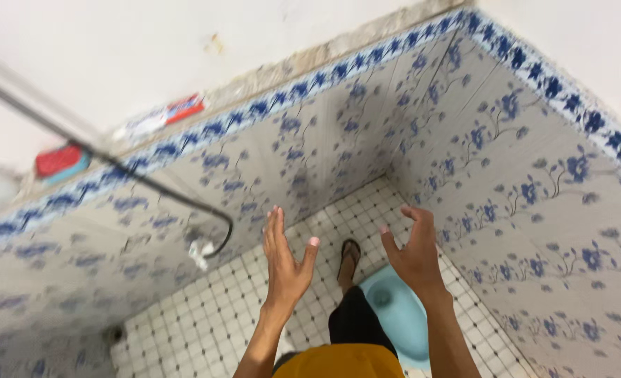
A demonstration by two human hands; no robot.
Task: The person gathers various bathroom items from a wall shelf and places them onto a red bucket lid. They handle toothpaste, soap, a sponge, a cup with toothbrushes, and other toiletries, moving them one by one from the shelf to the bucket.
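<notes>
The tiled floor [205, 315] may be slick, so a shifted foot could slip toward the blue squat pan [401, 315] at near right. The black hose [170, 192] runs along the left wall to a white tap [200, 253], which a sweeping arm could catch. Your left hand [284, 262] is spread open and your right hand [414, 248] loosely open, both raised, holding and touching nothing. Your sandalled foot [349, 259] stands just beyond the pan.

bathroom | blue-flowered wall tiles [464, 161] | blue squat toilet [398, 315] | tiled floor [205, 322]
</notes>
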